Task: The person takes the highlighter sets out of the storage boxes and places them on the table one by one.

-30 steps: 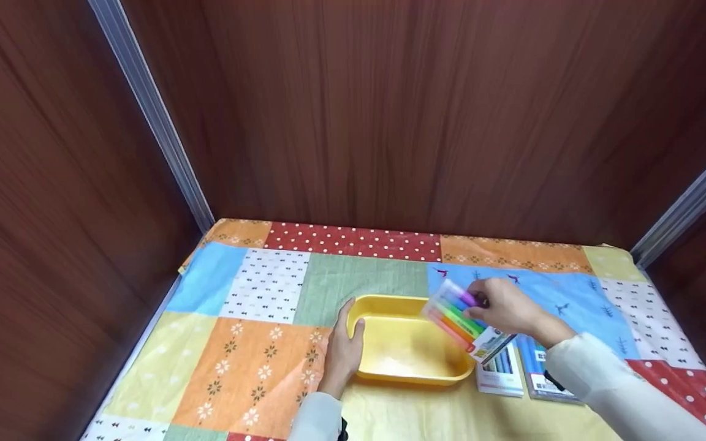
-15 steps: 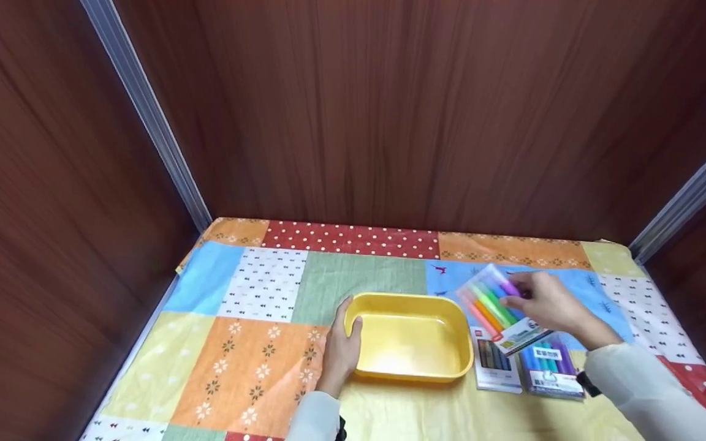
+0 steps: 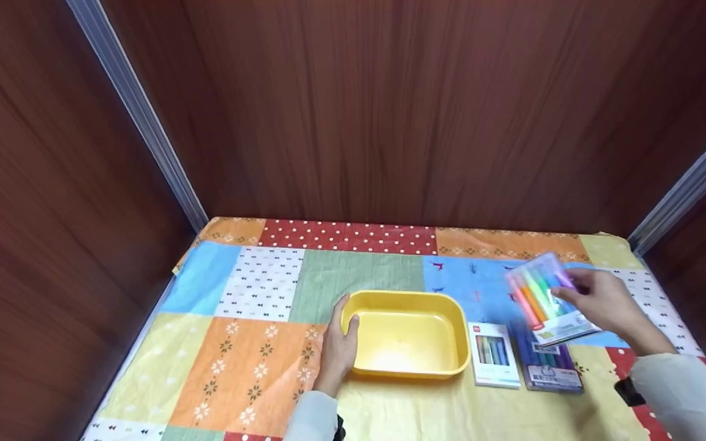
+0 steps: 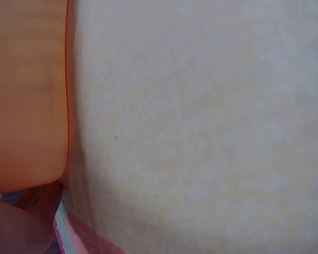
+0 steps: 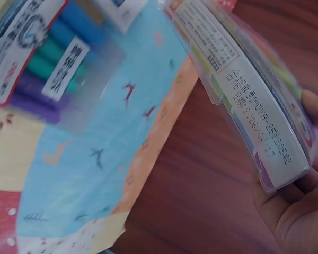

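My left hand [image 3: 339,346] grips the left end of a yellow plastic basin [image 3: 411,372], thumb over the rim and fingers along the outer wall. In the left wrist view, the basin's side [image 4: 26,95] looks orange, with part of the hand [image 4: 24,219] below its corner. My right hand [image 3: 607,300] pinches a clear pack of coloured markers [image 3: 537,297] by its right side, tilted in the air above the cloth. The right wrist view shows the printed end of this pack [image 5: 254,111] between thumb and fingers.
Right of the basin lies a white box of coloured sticks [image 3: 495,361]. Beside it is a second clear pack of markers [image 3: 552,376], partly behind the held one. A patchwork cloth [image 3: 255,367] covers the table. Brown wood-look panels [image 3: 328,122] stand at the back and sides.
My right hand has carried the marker pack rightward, from over the basin's right end to above the second pack. My left hand has stayed at the basin.
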Tool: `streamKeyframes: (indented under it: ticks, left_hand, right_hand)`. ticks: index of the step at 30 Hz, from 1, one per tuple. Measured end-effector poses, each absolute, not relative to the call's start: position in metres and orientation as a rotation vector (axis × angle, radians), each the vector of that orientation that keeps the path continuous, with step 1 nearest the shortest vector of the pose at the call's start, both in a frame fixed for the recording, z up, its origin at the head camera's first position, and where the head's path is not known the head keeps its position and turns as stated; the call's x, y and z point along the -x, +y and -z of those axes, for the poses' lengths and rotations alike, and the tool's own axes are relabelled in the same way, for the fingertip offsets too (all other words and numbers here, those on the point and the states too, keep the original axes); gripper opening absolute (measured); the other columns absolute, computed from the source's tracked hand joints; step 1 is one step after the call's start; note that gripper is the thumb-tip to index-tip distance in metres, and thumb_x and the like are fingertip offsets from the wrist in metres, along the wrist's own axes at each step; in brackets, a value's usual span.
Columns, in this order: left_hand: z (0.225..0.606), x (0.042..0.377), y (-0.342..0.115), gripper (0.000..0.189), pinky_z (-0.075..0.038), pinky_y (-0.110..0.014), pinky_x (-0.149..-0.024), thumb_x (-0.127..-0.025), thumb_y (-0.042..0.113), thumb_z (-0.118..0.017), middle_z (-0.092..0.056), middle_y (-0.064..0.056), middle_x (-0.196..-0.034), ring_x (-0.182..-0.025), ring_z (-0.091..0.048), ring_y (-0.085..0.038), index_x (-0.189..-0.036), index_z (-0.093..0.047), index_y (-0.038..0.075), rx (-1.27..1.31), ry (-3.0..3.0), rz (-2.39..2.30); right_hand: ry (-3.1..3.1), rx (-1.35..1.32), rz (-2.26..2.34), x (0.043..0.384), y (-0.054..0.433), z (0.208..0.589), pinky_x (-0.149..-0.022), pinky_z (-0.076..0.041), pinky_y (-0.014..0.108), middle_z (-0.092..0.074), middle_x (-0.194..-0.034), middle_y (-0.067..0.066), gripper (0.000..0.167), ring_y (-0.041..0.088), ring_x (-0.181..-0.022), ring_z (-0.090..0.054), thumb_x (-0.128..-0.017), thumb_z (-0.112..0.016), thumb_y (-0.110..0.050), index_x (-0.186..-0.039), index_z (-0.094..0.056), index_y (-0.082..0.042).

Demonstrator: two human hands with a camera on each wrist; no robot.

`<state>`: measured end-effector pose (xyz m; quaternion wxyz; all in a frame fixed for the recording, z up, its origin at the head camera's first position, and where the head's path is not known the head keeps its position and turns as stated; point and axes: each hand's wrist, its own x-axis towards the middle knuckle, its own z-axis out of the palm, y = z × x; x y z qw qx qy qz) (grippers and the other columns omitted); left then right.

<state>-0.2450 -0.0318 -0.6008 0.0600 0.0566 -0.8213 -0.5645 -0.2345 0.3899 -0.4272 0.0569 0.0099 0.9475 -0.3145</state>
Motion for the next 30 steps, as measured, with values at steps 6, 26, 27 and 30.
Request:
streamKeyframes:
  ticks: [6,26,27,30]
  left_hand:
    - [0.605,0.243,-0.032,0.049,-0.038,-0.06,-0.115,-0.106,0.029,-0.05,-0.045,-0.006,-0.159,-0.143,-0.046,-0.038,-0.153,-0.039,0.036,-0.179,-2.484,1.724]
    - [0.602,0.244,-0.037,0.05,-0.04,-0.06,-0.113,-0.106,0.029,-0.05,-0.046,-0.009,-0.158,-0.14,-0.048,-0.04,-0.154,-0.038,0.032,-0.13,-2.499,1.699]
    - [0.602,0.244,-0.036,0.05,-0.04,-0.06,-0.112,-0.106,0.029,-0.05,-0.046,-0.009,-0.158,-0.14,-0.048,-0.04,-0.154,-0.038,0.031,-0.127,-2.501,1.695]
    - [0.602,0.244,-0.036,0.05,-0.041,-0.06,-0.112,-0.106,0.028,-0.05,-0.047,-0.01,-0.157,-0.139,-0.049,-0.04,-0.154,-0.039,0.031,-0.126,-2.498,1.691]
  right_hand:
    - [2.863,-0.106,0.966,0.232,0.416,0.433,-0.068,-0.053,0.019,-0.058,-0.127,0.032,0.081,0.028,-0.097,-0.058,-0.098,-0.059,-0.049,-0.148,-0.038,0.012]
    - [2.604,-0.557,1.11,0.22,0.478,0.496,-0.071,-0.053,0.023,-0.042,-0.135,0.035,0.091,0.033,-0.106,-0.056,-0.102,-0.048,-0.052,-0.157,-0.008,0.007]
    - [2.601,-0.575,1.106,0.22,0.48,0.5,-0.071,-0.052,0.023,-0.042,-0.136,0.035,0.09,0.034,-0.107,-0.055,-0.102,-0.049,-0.051,-0.157,-0.008,0.007]
    - [2.57,-0.619,1.118,0.217,0.486,0.51,-0.075,-0.05,0.026,-0.038,-0.141,0.035,0.09,0.038,-0.111,-0.052,-0.102,-0.048,-0.051,-0.158,-0.005,0.005]
